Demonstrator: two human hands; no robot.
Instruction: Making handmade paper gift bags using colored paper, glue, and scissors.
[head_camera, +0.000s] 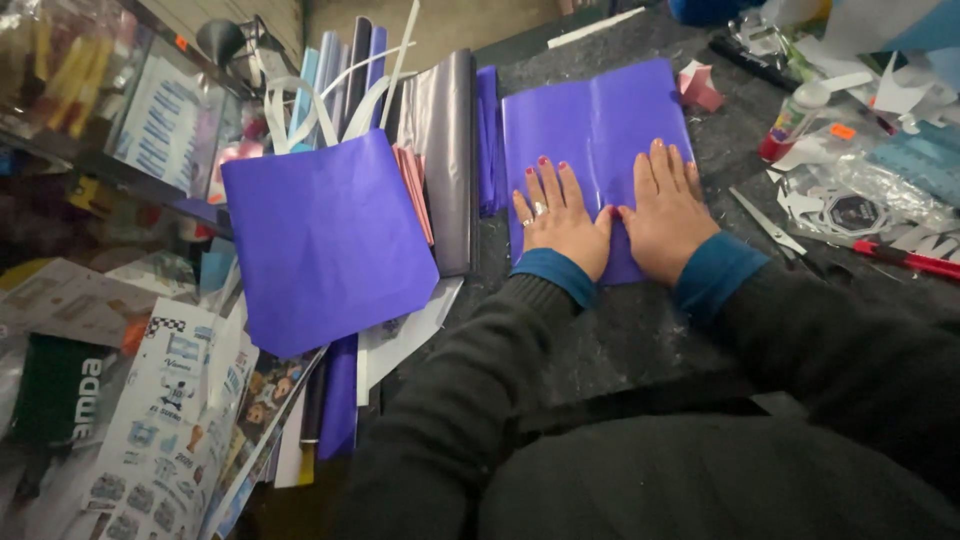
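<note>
At a cluttered craft bench, I am pressing both palms flat onto a purple sheet (597, 130) lying on the dark tabletop (620, 340), holding it down so its creases are staying put. My left hand (560, 222) is resting on the sheet's near left corner, fingers slightly fanned, pinching nothing; my right hand (670, 210) is lying just beside it, thumbs almost touching, fingers together and flat against the paper. Both hands are bearing on the near edge, leaving the far part of the sheet uncovered. A finished purple paper bag (325, 235) with pale handles is lying well to the left, out of the working area. Scissors (775, 235) are waiting just beside my right wrist, and a glue bottle (795, 118) with a red base is lying farther off among white paper scraps.
</note>
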